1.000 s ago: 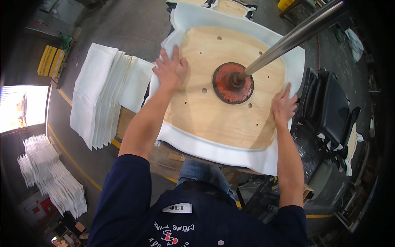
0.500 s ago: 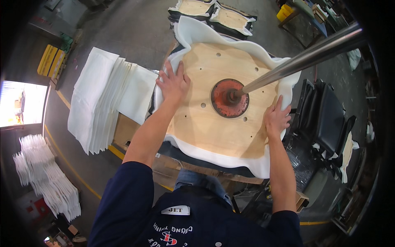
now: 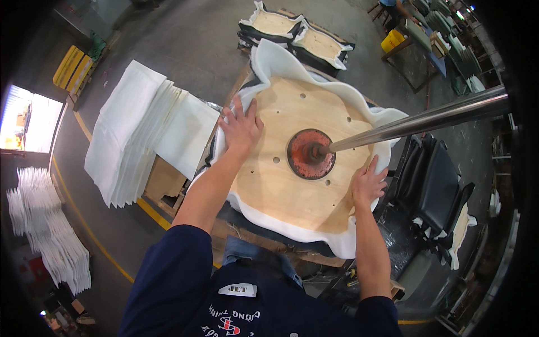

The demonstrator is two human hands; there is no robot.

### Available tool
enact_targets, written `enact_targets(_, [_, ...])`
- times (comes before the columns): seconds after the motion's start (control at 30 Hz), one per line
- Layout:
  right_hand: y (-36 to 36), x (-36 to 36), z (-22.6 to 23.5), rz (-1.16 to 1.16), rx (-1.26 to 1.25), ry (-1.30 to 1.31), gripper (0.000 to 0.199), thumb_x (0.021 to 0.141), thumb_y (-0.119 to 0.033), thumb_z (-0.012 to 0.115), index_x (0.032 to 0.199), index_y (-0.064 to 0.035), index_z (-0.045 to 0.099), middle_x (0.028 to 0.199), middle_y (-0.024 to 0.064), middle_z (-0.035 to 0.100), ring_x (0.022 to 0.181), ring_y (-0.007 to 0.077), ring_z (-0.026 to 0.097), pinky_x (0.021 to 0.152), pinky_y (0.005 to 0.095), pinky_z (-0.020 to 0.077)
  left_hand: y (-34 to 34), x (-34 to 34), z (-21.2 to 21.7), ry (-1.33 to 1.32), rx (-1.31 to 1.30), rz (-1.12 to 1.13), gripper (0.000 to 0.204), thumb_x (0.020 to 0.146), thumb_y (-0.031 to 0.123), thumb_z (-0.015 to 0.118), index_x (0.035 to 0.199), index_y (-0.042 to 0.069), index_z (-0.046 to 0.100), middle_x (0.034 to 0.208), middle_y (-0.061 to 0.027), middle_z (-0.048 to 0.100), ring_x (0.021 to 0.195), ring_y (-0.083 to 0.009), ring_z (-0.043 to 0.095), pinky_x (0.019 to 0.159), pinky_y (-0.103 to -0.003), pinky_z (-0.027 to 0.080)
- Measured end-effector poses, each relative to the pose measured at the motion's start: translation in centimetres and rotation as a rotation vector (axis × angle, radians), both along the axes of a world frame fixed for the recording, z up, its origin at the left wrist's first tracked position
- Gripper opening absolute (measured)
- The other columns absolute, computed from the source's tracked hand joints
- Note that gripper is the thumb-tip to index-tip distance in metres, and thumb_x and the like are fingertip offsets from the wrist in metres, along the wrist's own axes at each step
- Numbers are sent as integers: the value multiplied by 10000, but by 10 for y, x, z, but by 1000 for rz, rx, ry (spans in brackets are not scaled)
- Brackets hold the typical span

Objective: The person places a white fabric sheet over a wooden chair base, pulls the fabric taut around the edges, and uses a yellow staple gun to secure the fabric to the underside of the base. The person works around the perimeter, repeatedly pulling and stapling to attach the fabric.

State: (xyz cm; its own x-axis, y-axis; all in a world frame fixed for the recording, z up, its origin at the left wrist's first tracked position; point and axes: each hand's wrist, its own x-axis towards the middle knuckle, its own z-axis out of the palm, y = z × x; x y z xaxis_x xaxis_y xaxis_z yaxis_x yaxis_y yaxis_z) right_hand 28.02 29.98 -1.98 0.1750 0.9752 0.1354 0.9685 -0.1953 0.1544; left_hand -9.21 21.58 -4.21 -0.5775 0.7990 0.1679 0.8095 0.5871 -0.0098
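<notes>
Head view: left hand and right hand, both spread, touch white padding bordering the wooden board.

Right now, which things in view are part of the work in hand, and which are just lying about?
In use: left hand; right hand; wooden panel; white padding; red disc; metal rod.
Apparently lying about: nearer white stack; farther white stack; black padded pieces; yellow bucket.
</notes>
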Motion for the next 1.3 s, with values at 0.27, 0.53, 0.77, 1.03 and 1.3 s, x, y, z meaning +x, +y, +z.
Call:
enact_targets(0.27, [-7, -6, 1, -8, -18, -8, 596, 1001, -408, 506, 1581, -383, 371, 1580, 190, 328, 1162, 426, 535, 920, 593, 468, -4, -6, 1, -42, 11, 0, 583, 988, 430, 494, 1558, 325, 433, 1675, -155, 179, 1367, -470, 332, 1103, -677, 281])
enact_targets(0.53, [0, 66, 5, 158, -11, 507, 688, 1012, -318, 524, 1641, -223, 261, 1614, 246, 291, 1375, 422, 450, 1093, 520, 430, -5, 0, 18, -312, 75, -158, 613, 946, 382, 583, 1528, 216, 483, 1702, -172, 139, 1459, -529, 244, 1166, -714, 193])
enact_targets(0.77, [-118, 181, 2, -41, -388, 1189, 325, 1036, -342, 540, 1150, -74, 685, 919, 26, 678, 787, 172, 641, 720, 343, 531, -116, -10, 116, -777, 639, -262, 412, 937, 294, 639, 1291, 82, 633, 1136, -187, 645, 1048, -338, 608, 919, -429, 487])
enact_targets(1.03, [-206, 178, 16, 38, -447, 835, 492, 937, -401, 677, 1190, 21, 665, 1039, 181, 731, 924, 283, 675, 806, 381, 505, -281, 172, 34, -2003, -234, -381, 381, 1028, 339, 536, 1100, 1, 697, 851, -58, 685, 778, -154, 652, 736, -336, 524])
enact_targets(1.3, [-165, 193, 29, -691, -1209, 1394, 406, 1070, -460, 517, 1085, -75, 643, 780, 41, 665, 523, 138, 563, 411, 267, 406, -223, 326, 10, -2253, -340, -185, 435, 1005, 415, 544, 1073, 49, 768, 737, -39, 652, 629, -144, 582, 556, -331, 475])
